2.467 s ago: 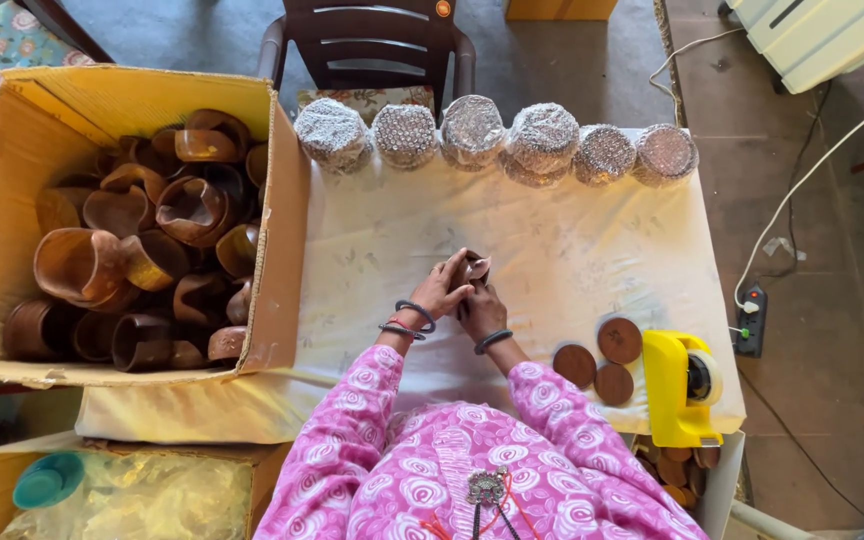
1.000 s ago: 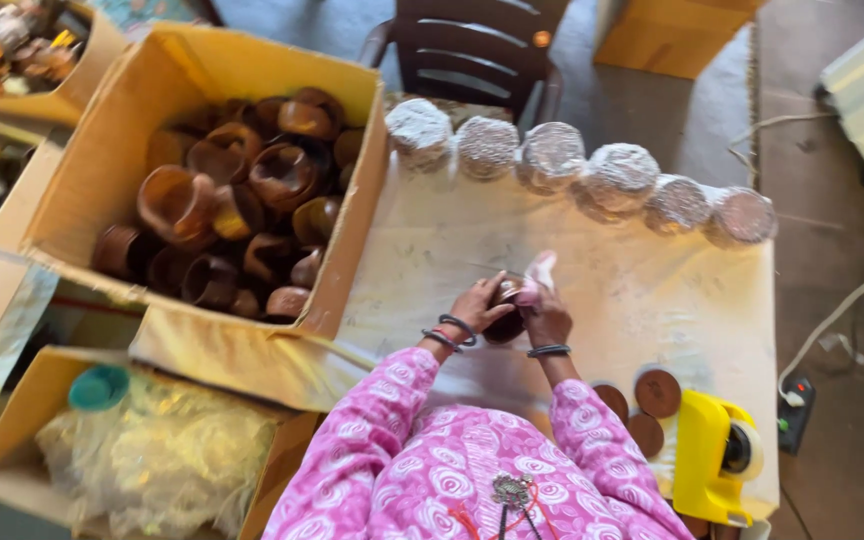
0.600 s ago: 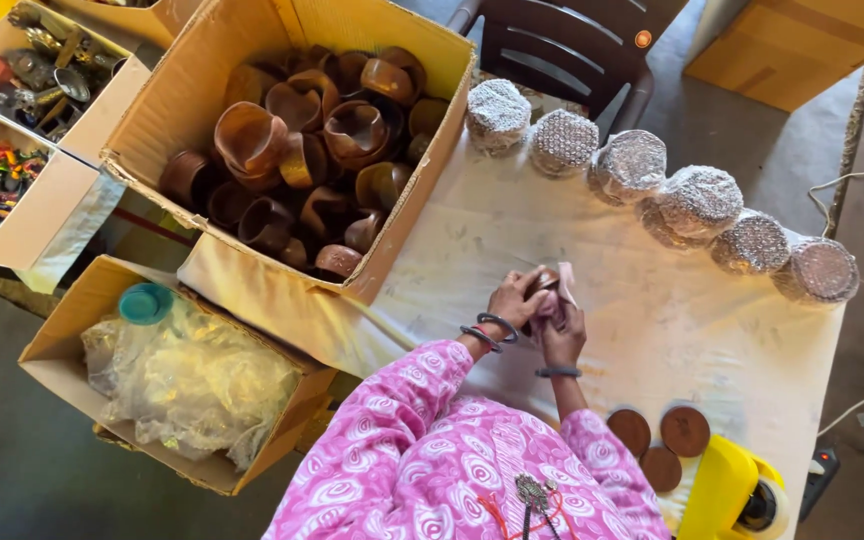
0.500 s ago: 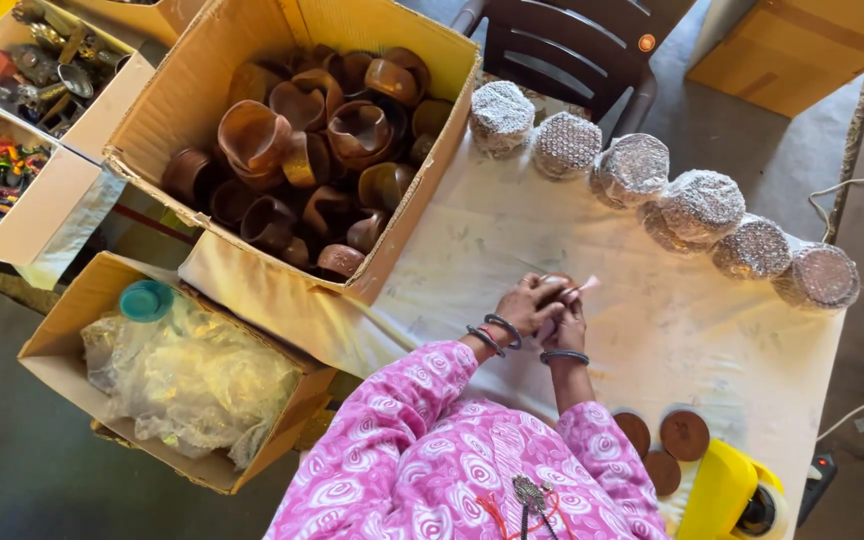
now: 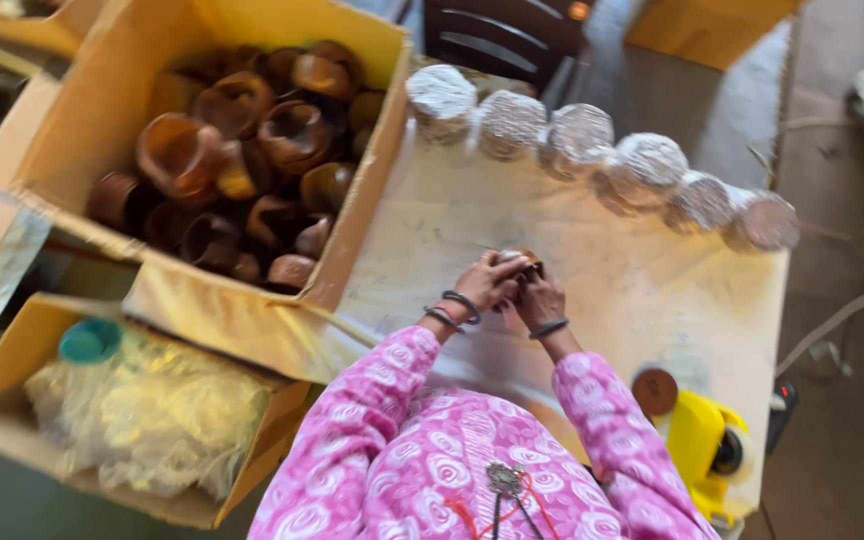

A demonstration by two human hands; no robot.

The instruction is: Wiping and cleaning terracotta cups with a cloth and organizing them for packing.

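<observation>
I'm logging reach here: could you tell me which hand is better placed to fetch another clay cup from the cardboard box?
Probably the left hand. Both hands meet on a small brown cup over the table, but the cardboard box of clay cups lies on the person's left; the right hand would have to cross over.

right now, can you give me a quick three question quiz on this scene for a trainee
1. True or false: both hands are together on a small brown cup over the white cloth.
2. How many foil-covered cups stand in the row along the far edge of the table?
3. Which side of the person is the big cardboard box of brown cups on? A) left B) right C) behind

Key
1. True: the left hand and right hand meet on the small brown cup, above the white cloth.
2. Six foil-covered cups.
3. A: the cardboard box of brown cups sits to the left.
</observation>
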